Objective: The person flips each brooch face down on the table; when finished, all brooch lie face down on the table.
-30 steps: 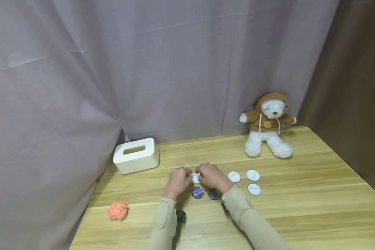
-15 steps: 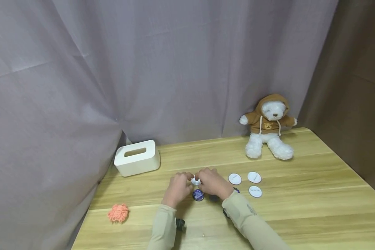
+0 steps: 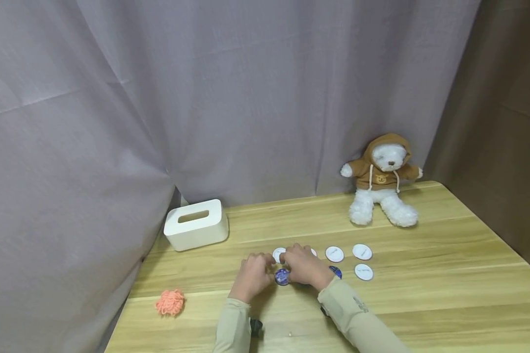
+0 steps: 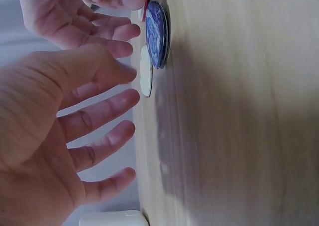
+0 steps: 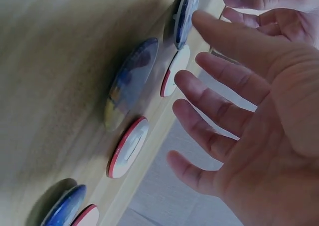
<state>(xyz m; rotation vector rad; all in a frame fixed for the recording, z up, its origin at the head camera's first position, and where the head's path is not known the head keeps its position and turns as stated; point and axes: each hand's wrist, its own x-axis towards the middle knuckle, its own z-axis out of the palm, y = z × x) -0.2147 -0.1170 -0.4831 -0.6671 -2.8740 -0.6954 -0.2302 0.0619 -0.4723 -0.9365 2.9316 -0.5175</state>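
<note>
A domed round disc with a blue-purple swirl picture (image 3: 282, 277) lies on the table between my two hands. My left hand (image 3: 252, 278) is to its left, fingers loosely bent and apart; in the left wrist view they hold nothing. From the right, my right hand (image 3: 306, 265) reaches over, its thumb (image 5: 212, 29) at the disc's edge; whether it touches, I cannot tell. Behind the swirl disc lies a white disc (image 3: 279, 254). Beneath the right hand are a darker picture disc (image 5: 130, 81) and a red-rimmed white disc (image 5: 128, 148).
Farther right lie white discs with small writing (image 3: 334, 254) and a blue disc (image 3: 335, 272) partly behind the right wrist. A white tissue box (image 3: 196, 225) stands back left, an orange yarn bundle (image 3: 170, 302) front left. A teddy bear (image 3: 382, 179) sits back right.
Both hands have come off the white disc and moved slightly nearer the person, to either side of the swirl disc. The white disc is now less covered.
</note>
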